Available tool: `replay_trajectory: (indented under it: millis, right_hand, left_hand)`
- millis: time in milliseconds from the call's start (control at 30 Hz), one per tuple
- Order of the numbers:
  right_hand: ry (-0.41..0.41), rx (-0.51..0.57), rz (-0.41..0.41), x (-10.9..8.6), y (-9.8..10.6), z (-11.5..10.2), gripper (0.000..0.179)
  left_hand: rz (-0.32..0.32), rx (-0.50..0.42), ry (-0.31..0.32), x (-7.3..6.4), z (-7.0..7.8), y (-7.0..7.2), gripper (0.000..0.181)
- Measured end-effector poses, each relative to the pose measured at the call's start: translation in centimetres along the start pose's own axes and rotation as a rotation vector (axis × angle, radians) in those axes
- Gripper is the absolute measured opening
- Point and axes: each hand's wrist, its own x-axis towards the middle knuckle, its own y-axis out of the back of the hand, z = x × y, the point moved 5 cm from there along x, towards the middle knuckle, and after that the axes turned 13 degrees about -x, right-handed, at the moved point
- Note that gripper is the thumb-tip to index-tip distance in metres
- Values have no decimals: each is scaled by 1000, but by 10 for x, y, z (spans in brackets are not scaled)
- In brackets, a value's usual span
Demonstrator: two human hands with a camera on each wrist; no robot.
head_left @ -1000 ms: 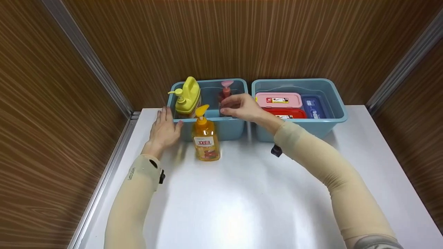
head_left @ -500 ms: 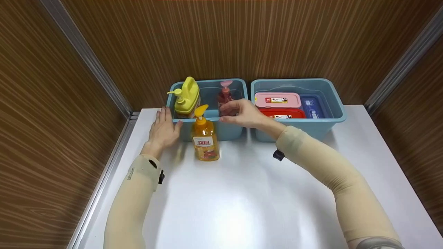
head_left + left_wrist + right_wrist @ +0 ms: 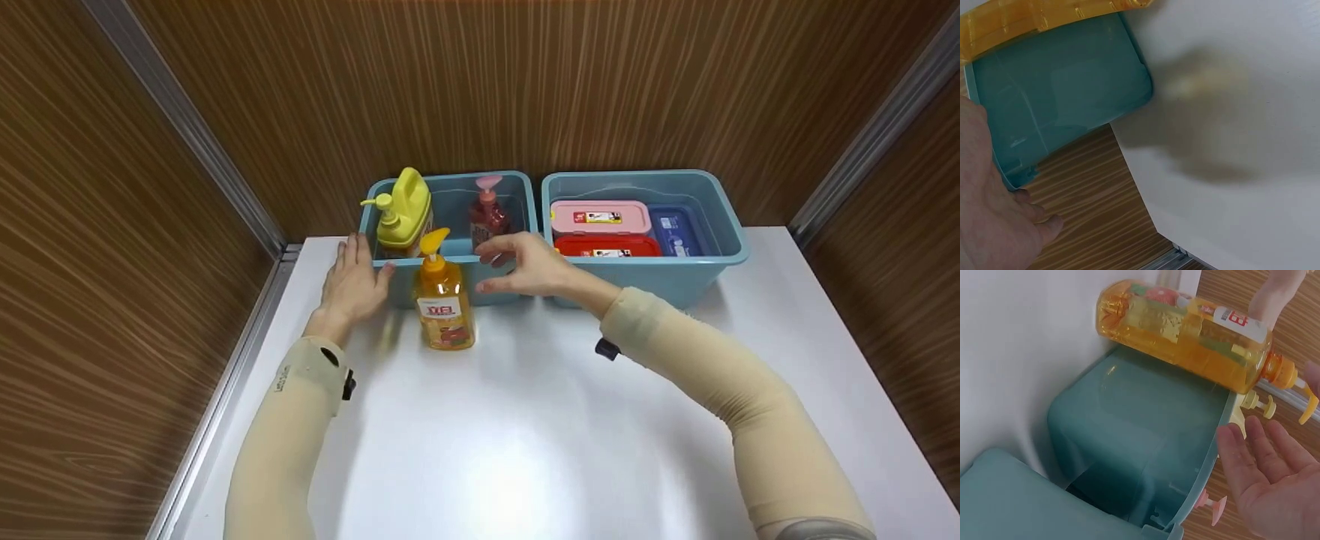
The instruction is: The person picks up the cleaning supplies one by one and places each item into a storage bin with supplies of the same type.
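Observation:
My left hand (image 3: 352,281) rests on the front left corner of the left blue bin (image 3: 454,201), fingers straight and thumb along the front rim. Beside it on the white table, against the bin's front, an orange pump bottle (image 3: 446,311) stands upright. My right hand (image 3: 529,262) hovers at the front rim, to the right of that bottle, thumb and fingers parted around nothing. Inside the bin are a red pump bottle (image 3: 488,214) with a pink pump at the right and a yellow handled pump jug (image 3: 409,217) at the left. The right wrist view shows the right palm (image 3: 1278,500) bare.
A second blue bin (image 3: 645,274) stands close on the right. It holds boxes with a pink lid (image 3: 637,217), a red lid (image 3: 566,244) and a blue lid (image 3: 694,234). Wood-grain walls (image 3: 480,82) enclose the table (image 3: 555,420) behind and at both sides.
My right hand has let go of the red pump bottle and drawn back toward me, out to the bin's front rim. The left hand has stayed in place.

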Motion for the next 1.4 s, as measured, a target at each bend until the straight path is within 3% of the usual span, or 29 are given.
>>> replay_trajectory:
  millis: [567,967,1400]
  right_hand:
    - [54,-48,59,-3,-25,-13,59]
    - [96,-59,144,9,-32,-31,58]
    - [24,39,197,26,-42,-35,53]
  left_hand:
    - [6,6,-1,-2,-1,2,90]
    - [8,5,-8,-1,0,2,89]
    - [16,2,-3,0,0,1,89]
